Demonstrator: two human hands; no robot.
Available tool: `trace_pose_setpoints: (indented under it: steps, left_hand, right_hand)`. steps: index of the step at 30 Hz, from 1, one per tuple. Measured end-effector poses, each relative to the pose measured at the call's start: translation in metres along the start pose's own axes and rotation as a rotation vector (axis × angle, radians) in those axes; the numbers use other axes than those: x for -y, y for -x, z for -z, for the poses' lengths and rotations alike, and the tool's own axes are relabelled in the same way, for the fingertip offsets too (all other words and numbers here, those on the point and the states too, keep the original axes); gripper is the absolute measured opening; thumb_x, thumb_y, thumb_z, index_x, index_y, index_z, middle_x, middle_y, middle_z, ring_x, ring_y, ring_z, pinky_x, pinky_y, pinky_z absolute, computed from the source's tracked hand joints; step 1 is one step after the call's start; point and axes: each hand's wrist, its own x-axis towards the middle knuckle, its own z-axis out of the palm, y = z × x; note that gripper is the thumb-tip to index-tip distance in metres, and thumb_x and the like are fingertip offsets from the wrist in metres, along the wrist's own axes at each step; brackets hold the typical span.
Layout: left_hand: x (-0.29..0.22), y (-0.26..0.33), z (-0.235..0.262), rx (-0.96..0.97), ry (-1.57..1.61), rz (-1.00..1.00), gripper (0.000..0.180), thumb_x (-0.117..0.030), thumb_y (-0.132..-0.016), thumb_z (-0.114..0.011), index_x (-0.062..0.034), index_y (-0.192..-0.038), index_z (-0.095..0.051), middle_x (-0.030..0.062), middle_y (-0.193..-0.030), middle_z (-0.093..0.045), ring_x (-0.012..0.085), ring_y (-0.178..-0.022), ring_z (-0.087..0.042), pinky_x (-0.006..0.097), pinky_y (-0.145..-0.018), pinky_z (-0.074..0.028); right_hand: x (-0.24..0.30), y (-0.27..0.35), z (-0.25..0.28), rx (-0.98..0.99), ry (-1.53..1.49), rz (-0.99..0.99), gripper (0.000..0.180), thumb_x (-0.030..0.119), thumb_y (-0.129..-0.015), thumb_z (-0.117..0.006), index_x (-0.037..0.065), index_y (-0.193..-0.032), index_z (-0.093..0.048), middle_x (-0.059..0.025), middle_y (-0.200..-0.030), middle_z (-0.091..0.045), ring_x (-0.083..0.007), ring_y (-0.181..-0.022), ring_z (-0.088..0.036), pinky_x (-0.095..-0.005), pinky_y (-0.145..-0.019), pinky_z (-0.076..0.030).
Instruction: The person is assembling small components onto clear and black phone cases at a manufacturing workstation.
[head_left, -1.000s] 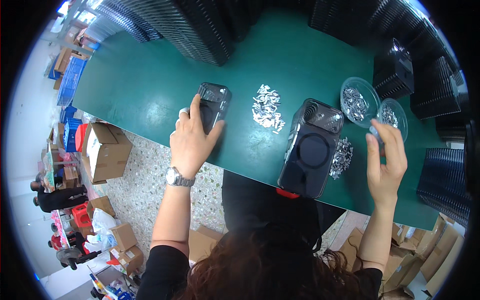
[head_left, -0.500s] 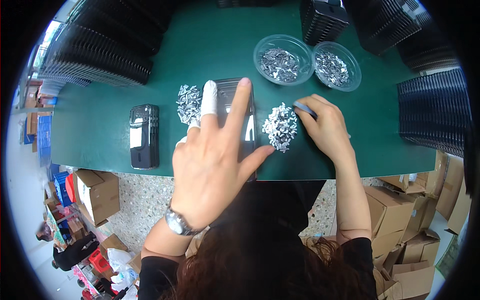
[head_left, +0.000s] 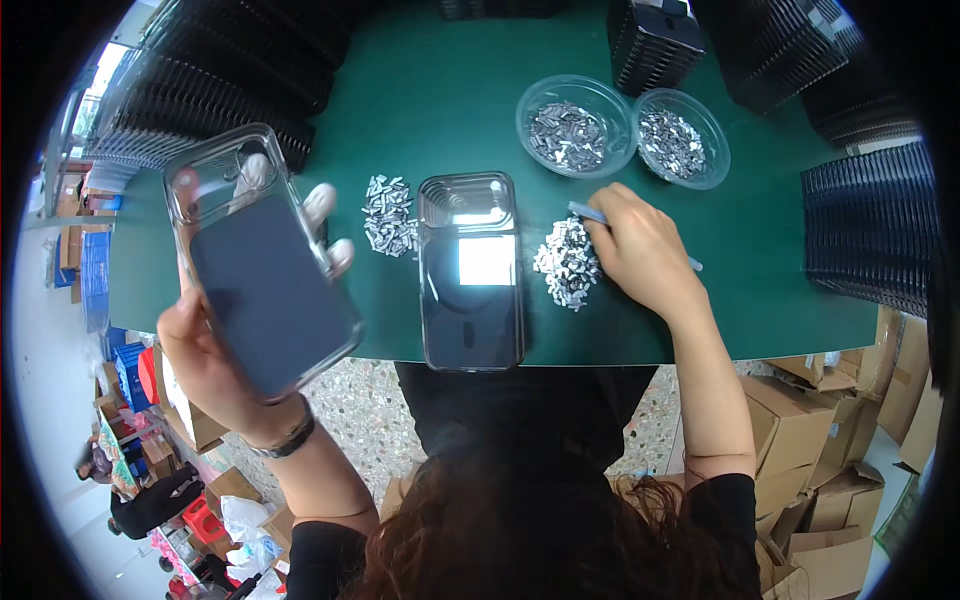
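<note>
My left hand (head_left: 215,345) holds up a phone case (head_left: 275,290) with a clear rim and dark panel, tilted above the table's left side. White finger covers show on some fingertips behind and beside it. Another clear-rimmed phone case (head_left: 470,310) lies at the table's near edge between two heaps of small silvery pieces. My right hand (head_left: 645,245) is closed around a slim blue-grey tool (head_left: 588,212), whose kind I cannot make out. Its tip is beside the right heap (head_left: 567,265); the left heap (head_left: 388,215) lies beyond my left hand's fingers.
Two clear round tubs, one larger (head_left: 525,140) and one smaller (head_left: 722,165), hold more small pieces at the back right. Tall stacks of dark cases stand at the left (head_left: 220,110), back (head_left: 655,55) and right (head_left: 870,230). Cardboard boxes (head_left: 790,420) sit on the floor.
My left hand has moved left from over the middle case and now holds a phone case raised. The case pile on the left no longer shows. My right hand has barely moved.
</note>
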Motion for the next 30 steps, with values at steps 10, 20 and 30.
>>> trace_pose_setpoints:
  steps: [10,20,30]
  left_hand:
    - [0.036,0.018,0.043,-0.119,-0.959,0.053,0.033,-0.010,-0.106,-0.062,0.0007,-0.137,-0.064,0.0059,-0.108,-0.074,0.0092,-0.094,-0.065,0.025,-0.084,-0.051]
    - [0.039,0.010,0.015,0.235,-1.166,-0.063,0.014,-0.007,-0.098,-0.067,-0.0029,-0.111,-0.070,0.0189,-0.092,-0.070,0.0411,-0.085,-0.068,0.044,-0.073,-0.054]
    - [0.044,0.010,0.019,0.249,-1.135,0.036,0.013,-0.001,-0.098,-0.062,0.0002,-0.108,-0.070,0.0179,-0.091,-0.067,0.0372,-0.084,-0.066,0.040,-0.075,-0.052]
  right_hand:
    - [0.036,0.005,0.040,-0.065,-0.833,-0.184,0.006,-0.002,-0.094,-0.074,0.000,-0.098,-0.070,0.0041,-0.083,-0.063,-0.0016,-0.072,-0.051,-0.0212,-0.063,-0.041]
    - [0.129,-0.042,0.051,0.105,-0.475,0.332,0.013,-0.009,-0.085,-0.074,-0.002,-0.094,-0.069,-0.0107,-0.102,-0.071,-0.0133,-0.081,-0.060,-0.0282,-0.069,-0.047]
    - [0.151,-0.059,0.032,0.221,0.033,0.639,0.029,-0.006,-0.066,-0.076,0.002,-0.093,-0.066,-0.0087,-0.102,-0.068,-0.0279,-0.085,-0.062,-0.0374,-0.070,-0.053]
